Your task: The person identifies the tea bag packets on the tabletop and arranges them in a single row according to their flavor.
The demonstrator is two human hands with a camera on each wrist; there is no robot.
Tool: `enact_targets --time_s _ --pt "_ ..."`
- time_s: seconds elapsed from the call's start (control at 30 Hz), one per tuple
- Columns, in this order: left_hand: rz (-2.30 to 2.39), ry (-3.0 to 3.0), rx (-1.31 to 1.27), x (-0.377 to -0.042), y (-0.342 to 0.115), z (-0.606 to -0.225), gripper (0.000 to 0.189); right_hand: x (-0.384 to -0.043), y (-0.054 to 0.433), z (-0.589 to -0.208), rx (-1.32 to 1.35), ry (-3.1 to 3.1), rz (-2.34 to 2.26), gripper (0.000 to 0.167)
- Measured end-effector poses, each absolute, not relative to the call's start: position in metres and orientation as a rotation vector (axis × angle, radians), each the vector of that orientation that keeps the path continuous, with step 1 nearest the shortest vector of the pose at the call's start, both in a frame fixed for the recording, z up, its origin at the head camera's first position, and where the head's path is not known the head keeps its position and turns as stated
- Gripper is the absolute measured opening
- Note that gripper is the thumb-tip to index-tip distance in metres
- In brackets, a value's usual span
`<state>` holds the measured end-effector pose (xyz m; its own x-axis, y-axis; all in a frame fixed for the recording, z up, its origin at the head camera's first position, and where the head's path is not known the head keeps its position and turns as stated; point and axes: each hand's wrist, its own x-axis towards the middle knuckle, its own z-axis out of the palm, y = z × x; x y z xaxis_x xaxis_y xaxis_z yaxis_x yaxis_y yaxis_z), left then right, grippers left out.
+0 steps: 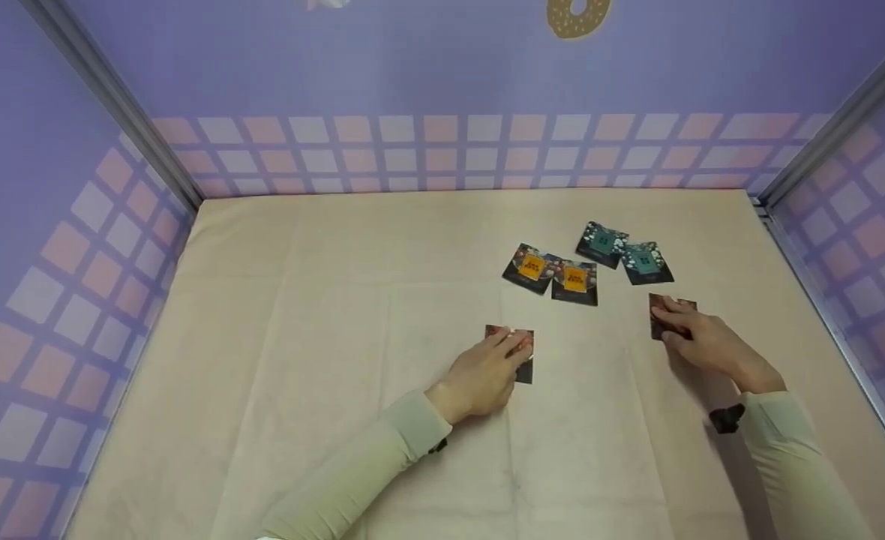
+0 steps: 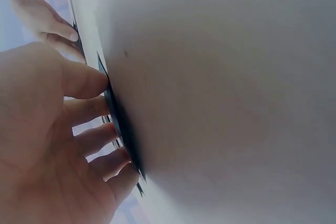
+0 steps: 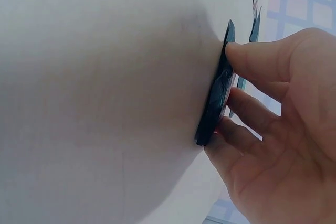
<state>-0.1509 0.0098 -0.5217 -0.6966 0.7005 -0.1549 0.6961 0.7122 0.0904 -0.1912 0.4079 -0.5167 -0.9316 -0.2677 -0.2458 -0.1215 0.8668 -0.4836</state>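
Observation:
My left hand [image 1: 484, 371] lies over a small flat packet with a red top and dark lower part [image 1: 525, 371] near the middle of the table. In the left wrist view its fingers stretch across the packet [image 2: 119, 121], the thumb at one edge. Further right, my right hand [image 1: 705, 341] holds a similar dark reddish packet [image 1: 658, 328], much of it hidden under the fingers. The right wrist view shows the thumb by one end of this thicker-looking packet [image 3: 215, 103] and the bent fingers along its other end, close over the cloth.
Two dark packets with orange labels, a left one [image 1: 530, 268] and a right one [image 1: 574, 280], lie touching beyond the hands. Behind them are two teal-labelled packets, one further back [image 1: 601, 241] and one nearer [image 1: 646, 262]. Purple checked walls [image 1: 424, 150] border the cream cloth [image 1: 322, 300].

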Motion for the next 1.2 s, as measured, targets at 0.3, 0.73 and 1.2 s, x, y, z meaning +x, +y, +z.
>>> enact_targets --time_s 0.3,0.73,1.2 --pt "0.159 2.773 1.074 -0.144 -0.023 -0.524 0.052 -0.189 0.409 -0.516 -0.316 2.761 -0.652 0.056" --pt "0.235 2.832 0.998 -0.141 -0.077 -0.523 0.053 -0.191 0.411 -0.513 -0.308 2.754 -0.658 0.057" --pt "0.529 2.979 0.875 -0.136 -0.15 -0.532 0.044 -0.189 0.41 -0.516 -0.365 2.765 -0.636 0.056"
